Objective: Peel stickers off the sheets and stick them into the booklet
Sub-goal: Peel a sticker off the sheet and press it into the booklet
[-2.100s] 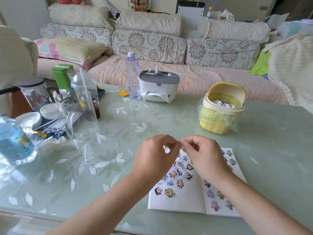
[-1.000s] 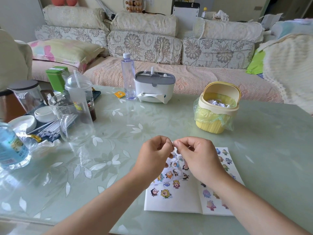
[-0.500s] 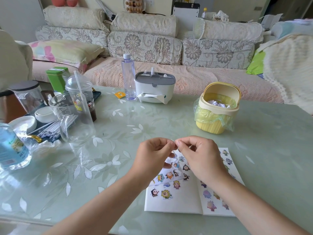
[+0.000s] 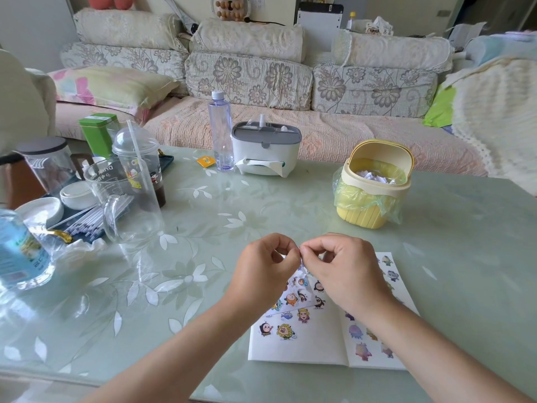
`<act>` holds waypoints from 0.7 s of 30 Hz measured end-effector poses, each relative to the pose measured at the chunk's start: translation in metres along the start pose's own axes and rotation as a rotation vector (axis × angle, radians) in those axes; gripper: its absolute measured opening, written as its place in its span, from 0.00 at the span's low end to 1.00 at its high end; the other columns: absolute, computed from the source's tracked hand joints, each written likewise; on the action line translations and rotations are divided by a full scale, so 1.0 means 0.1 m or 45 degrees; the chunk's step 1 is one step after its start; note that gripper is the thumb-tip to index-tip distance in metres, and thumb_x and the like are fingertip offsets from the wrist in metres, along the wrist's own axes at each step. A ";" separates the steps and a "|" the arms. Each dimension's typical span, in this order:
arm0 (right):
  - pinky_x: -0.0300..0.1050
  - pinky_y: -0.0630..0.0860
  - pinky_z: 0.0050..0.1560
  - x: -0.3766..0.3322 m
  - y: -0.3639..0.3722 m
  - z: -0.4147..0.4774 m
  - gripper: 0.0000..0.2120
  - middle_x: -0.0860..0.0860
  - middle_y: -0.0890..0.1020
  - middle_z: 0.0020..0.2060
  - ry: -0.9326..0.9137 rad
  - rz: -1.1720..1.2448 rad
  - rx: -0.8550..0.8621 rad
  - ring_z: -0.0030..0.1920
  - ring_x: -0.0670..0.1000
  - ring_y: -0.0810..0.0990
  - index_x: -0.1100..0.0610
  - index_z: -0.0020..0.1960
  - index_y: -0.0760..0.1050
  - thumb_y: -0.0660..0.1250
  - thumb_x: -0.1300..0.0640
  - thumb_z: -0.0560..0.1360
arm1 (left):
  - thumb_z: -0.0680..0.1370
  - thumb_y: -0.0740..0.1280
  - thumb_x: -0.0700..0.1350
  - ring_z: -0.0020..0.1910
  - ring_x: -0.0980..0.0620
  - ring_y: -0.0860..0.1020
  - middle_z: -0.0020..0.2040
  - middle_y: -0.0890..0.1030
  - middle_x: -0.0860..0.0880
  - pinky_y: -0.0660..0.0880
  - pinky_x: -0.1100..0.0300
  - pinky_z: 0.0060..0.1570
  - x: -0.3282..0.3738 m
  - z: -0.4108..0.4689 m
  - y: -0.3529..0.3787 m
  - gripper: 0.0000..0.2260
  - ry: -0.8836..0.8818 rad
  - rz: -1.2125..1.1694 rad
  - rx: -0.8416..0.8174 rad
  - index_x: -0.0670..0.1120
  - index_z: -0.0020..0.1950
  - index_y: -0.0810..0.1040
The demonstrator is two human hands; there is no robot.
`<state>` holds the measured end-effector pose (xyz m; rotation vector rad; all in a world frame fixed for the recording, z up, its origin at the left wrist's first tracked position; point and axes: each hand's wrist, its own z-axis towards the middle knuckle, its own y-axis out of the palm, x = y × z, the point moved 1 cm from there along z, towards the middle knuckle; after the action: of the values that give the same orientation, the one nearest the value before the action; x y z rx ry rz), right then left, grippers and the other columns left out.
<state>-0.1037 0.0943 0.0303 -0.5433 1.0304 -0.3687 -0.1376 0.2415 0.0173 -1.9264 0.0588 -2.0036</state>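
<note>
Two pinches: my left hand [image 4: 266,266] and right hand [image 4: 343,269] nip the sticker sheet [image 4: 293,295] top edge above the booklet [image 4: 293,347]; bare table [image 4: 203,228] leftward.

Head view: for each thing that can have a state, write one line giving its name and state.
Booklet, open, lying flat.
Sheet, lifted over booklet, pinched at its top.
Left hand, pinches sheet.
Right hand, pinches sheet.
Bin, lid up, lined, paper inside.
Bottle, upright, capped.
Cup, domed lid on, straw in.
Mug, upright, empty.
Tissue box, closed, tissue poking out.
</note>
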 end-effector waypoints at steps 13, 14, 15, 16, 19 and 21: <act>0.42 0.71 0.31 -0.01 -0.08 0.05 0.07 0.50 0.79 0.24 0.200 0.232 -0.132 0.26 0.46 0.71 0.46 0.39 0.86 0.73 0.52 0.76 | 0.78 0.68 0.42 0.33 0.53 0.78 0.36 0.81 0.44 0.75 0.64 0.30 0.02 0.04 -0.06 0.07 0.046 -0.056 -0.057 0.45 0.40 0.82; 0.40 0.70 0.30 -0.01 -0.09 0.05 0.07 0.48 0.78 0.24 0.191 0.220 -0.125 0.25 0.45 0.70 0.46 0.39 0.86 0.73 0.53 0.75 | 0.78 0.68 0.42 0.32 0.53 0.78 0.36 0.81 0.45 0.76 0.63 0.30 0.01 0.04 -0.07 0.07 0.058 -0.034 -0.071 0.46 0.41 0.82; 0.36 0.69 0.30 -0.01 -0.09 0.04 0.06 0.44 0.78 0.23 0.181 0.199 -0.118 0.25 0.44 0.69 0.47 0.40 0.86 0.73 0.54 0.75 | 0.78 0.68 0.42 0.31 0.53 0.78 0.35 0.81 0.46 0.77 0.61 0.30 0.00 0.04 -0.07 0.06 0.062 -0.008 -0.076 0.47 0.41 0.82; 0.33 0.68 0.31 -0.03 -0.08 0.03 0.06 0.42 0.77 0.23 0.164 0.168 -0.114 0.24 0.43 0.69 0.48 0.40 0.86 0.73 0.55 0.75 | 0.78 0.68 0.43 0.29 0.53 0.77 0.35 0.81 0.46 0.77 0.59 0.30 -0.01 0.03 -0.07 0.06 0.059 0.023 -0.069 0.47 0.41 0.81; 0.28 0.65 0.30 -0.07 -0.06 -0.01 0.07 0.38 0.75 0.22 0.103 0.073 -0.106 0.23 0.42 0.71 0.50 0.39 0.86 0.73 0.58 0.74 | 0.77 0.68 0.43 0.27 0.51 0.75 0.36 0.81 0.43 0.72 0.58 0.29 -0.03 0.00 -0.05 0.06 0.063 0.096 -0.019 0.47 0.40 0.80; 0.28 0.65 0.29 -0.10 -0.05 -0.03 0.07 0.36 0.74 0.20 0.090 0.048 -0.093 0.24 0.42 0.72 0.52 0.39 0.86 0.73 0.60 0.74 | 0.77 0.68 0.44 0.28 0.50 0.75 0.36 0.80 0.41 0.71 0.58 0.29 -0.02 -0.01 -0.03 0.06 0.065 0.095 0.002 0.47 0.40 0.79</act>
<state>-0.1108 0.0947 0.0392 -0.5785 1.1241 -0.3197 -0.1389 0.2446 0.0162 -1.8444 0.1398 -2.0034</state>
